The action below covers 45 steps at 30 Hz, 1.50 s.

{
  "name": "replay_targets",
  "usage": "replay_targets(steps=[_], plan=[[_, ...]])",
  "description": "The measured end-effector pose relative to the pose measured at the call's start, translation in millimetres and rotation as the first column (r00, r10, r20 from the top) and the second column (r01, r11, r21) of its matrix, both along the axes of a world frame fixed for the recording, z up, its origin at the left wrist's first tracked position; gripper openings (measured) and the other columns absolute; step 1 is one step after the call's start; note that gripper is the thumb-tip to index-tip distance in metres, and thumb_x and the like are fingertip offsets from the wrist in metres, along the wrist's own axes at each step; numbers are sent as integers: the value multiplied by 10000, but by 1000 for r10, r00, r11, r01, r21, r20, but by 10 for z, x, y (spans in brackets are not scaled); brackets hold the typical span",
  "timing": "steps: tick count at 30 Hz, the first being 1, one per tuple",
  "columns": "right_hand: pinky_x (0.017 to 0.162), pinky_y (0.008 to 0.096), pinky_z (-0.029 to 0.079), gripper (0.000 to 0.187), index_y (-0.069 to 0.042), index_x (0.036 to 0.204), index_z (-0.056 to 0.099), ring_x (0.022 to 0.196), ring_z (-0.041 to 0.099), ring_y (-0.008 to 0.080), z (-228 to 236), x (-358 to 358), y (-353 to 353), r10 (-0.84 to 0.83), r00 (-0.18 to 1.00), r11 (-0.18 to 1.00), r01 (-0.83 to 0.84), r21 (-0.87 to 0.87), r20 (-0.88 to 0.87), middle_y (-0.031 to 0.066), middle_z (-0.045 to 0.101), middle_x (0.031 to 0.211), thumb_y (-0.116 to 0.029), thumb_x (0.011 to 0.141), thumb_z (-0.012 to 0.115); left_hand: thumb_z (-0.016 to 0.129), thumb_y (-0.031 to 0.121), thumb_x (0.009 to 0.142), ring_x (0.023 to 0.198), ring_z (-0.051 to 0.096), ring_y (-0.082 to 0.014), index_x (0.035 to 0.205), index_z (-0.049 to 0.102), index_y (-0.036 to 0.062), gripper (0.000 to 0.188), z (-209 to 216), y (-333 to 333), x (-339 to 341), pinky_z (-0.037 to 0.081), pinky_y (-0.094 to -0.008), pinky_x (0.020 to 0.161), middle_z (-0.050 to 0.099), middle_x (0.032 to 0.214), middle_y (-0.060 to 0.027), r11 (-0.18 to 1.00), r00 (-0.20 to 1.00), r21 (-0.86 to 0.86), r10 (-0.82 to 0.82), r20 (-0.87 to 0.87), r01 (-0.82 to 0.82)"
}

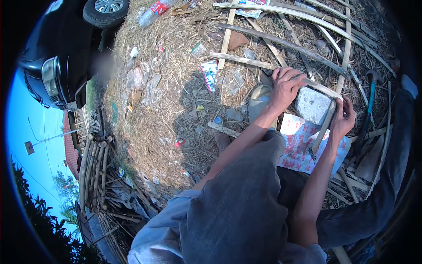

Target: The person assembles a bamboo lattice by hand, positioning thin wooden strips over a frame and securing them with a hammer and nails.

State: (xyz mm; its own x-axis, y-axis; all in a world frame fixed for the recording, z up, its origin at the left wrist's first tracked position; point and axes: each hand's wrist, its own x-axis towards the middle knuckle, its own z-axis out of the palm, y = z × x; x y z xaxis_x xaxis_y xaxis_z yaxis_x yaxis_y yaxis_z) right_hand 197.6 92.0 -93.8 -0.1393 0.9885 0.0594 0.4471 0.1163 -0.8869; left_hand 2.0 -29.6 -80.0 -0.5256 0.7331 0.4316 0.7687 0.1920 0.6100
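Note:
A lattice of split bamboo slats lies on the ground ahead of me. My left hand [288, 86] is closed over one long bamboo slat [241, 59], with its fingers lying across the top. At that slat's right end, my right hand [344, 116] grips the corner where a short dark strip [324, 125] meets it and slants down toward me. Whether the two pieces are fastened there, I cannot tell. Just beneath the slat, between my hands, sits a whitish block [313, 105]. A printed red-and-white sheet [292, 152] lies on the near side of the block.
To the right rests a hammer with a teal handle [371, 94]. Dry grass and scattered litter cover the ground, including a plastic bottle [154, 13]. A dark car [57, 66] stands at the far left, bamboo poles [92, 171] below it. My bent legs frame the work.

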Motion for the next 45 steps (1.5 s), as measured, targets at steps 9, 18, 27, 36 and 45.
replay_targets(steps=[9, 18, 27, 36, 45], plan=[[801, 321, 495, 280, -117, 1160, 746, 845, 591, 172, -13, 0, -5, 9, 997, 998, -14, 64, 80, 70, 666, 890, -258, 920, 783, 819, 143, 777, 1069, 611, -237, 1083, 788, 165, 309, -63, 20, 21, 326, -444, 1038, 706, 1037, -25, 999, 1000, 35, 18, 20, -19], [726, 321, 463, 287, -105, 1120, 761, 804, 559, 171, 81, -92, -27, -57, 993, 997, 52, 49, 102, 61, 694, 821, -270, 891, 812, 792, 108, 807, 1100, 609, -237, 1095, 788, 154, 292, -71, 78, -27, 258, -526, 1134, 700, 1052, -17, 999, 996, -35, 10, 84, -7], [737, 301, 470, 242, -62, 1075, 767, 795, 586, 131, 248, -254, 149, -45, 997, 998, 48, -41, 69, 54, 697, 838, -259, 934, 770, 773, 93, 821, 1102, 599, -251, 1081, 792, 132, 264, 24, 184, -117, 225, -552, 1160, 702, 1052, -37, 999, 993, -53, 4, 117, 2], [704, 250, 449, 239, 4, 997, 691, 723, 555, 75, 296, -468, 29, -138, 989, 989, 134, -62, -58, 28, 674, 791, -235, 991, 698, 760, 45, 812, 1111, 587, -252, 1088, 790, 122, 288, 82, 212, -136, 235, -567, 1153, 693, 1067, -43, 999, 988, -28, -17, 154, 22], [805, 314, 482, 380, 56, 1007, 727, 821, 606, 145, 522, -530, 366, -165, 984, 983, 160, -91, -59, 89, 718, 911, -323, 995, 693, 741, -7, 788, 1099, 579, -257, 1093, 783, 149, 345, 375, 544, -459, 230, -590, 1177, 673, 1060, -34, 993, 993, 36, -113, 39, 111]])
